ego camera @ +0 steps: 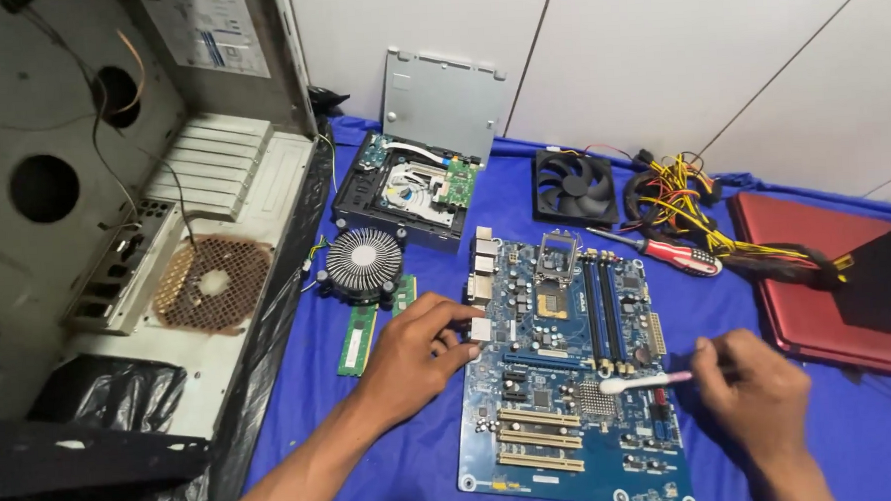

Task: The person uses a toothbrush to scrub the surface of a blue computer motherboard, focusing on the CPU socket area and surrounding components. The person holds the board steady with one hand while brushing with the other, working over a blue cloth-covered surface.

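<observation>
A blue motherboard (pixel 561 376) lies flat on the blue cloth (pixel 405 463). My left hand (pixel 415 352) grips its left edge by the metal rear ports, steadying it. A white and pink toothbrush (pixel 644 381) is pinched in my right hand (pixel 752 392), its white head resting on the board's lower right area near the dark chip. The brush points left across the board.
An open grey computer case (pixel 144 224) stands at the left. A round cooler (pixel 364 263), green memory sticks (pixel 357 336), an opened optical drive (pixel 408 187), a black fan (pixel 574 186), a red screwdriver (pixel 666 249), yellow cable bundle (pixel 694 215) and a red laptop (pixel 828 284) surround the board.
</observation>
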